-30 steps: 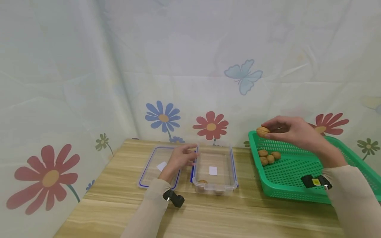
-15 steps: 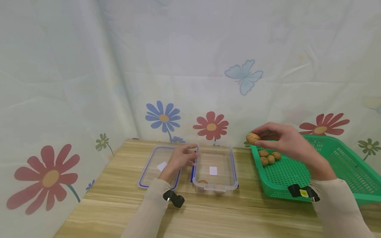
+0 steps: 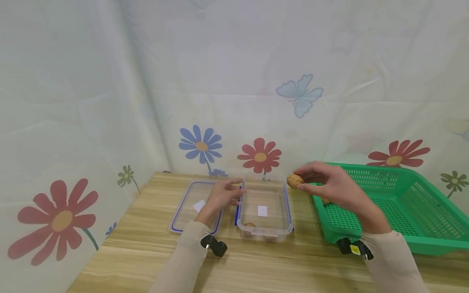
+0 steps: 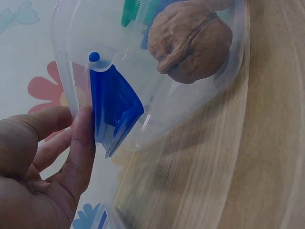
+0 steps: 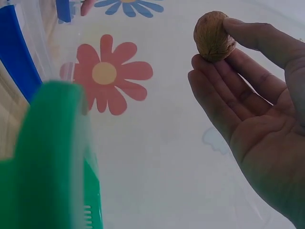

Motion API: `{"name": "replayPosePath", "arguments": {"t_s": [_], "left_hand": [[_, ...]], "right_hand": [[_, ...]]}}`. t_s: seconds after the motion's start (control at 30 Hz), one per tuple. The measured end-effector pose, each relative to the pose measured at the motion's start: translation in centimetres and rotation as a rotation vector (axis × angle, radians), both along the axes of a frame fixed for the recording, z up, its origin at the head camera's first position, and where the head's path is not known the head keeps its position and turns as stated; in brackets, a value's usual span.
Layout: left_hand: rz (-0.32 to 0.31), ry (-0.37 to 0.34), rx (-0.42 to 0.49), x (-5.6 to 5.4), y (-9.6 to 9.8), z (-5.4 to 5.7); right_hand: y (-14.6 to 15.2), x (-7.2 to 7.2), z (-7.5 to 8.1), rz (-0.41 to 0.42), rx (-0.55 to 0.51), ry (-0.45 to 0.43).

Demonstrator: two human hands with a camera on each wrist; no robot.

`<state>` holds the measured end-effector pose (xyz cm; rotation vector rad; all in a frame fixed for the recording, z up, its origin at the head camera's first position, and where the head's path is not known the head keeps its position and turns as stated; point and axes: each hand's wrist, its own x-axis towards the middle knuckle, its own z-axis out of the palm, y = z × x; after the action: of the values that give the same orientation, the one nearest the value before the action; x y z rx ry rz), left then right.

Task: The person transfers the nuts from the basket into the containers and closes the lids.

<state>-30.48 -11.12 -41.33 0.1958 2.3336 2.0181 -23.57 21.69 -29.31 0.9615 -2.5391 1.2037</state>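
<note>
In the head view my right hand [image 3: 329,185] pinches a walnut [image 3: 294,181] in the air between the green basket [image 3: 370,240] and the clear plastic container [image 3: 267,232]. The right wrist view shows the walnut [image 5: 213,37] between thumb and fingertips. On the container's left side, my left hand [image 3: 221,196] holds the rim, thumb and fingertips by the blue latch [image 4: 112,102] in the left wrist view. Inside the container a walnut [image 4: 190,43] lies near the front left corner, with part of another showing at the frame's top edge.
A clear lid [image 3: 183,209] with a blue seal lies left of the container. The basket stands at the right; a walnut [image 3: 325,202] in it shows partly behind my right hand. White labels sit on lid and container. A flowered curtain [image 3: 227,81] hangs behind the wooden table [image 3: 256,264].
My right hand has moved left and lower with the walnut, from above the basket to just right of the container. My left hand has stayed in place.
</note>
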Motion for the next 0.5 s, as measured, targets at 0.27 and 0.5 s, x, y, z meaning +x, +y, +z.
{"name": "replayPosePath", "arguments": {"t_s": [0.27, 0.5], "left_hand": [[0.005, 0.002, 0.014, 0.2, 0.3, 0.0], [0.012, 0.005, 0.015, 0.1, 0.3, 0.0]], "right_hand": [[-1.7, -0.1, -1.0, 0.039, 0.023, -0.033], [-3.1, -0.1, -2.1, 0.094, 0.037, -0.070]]}}
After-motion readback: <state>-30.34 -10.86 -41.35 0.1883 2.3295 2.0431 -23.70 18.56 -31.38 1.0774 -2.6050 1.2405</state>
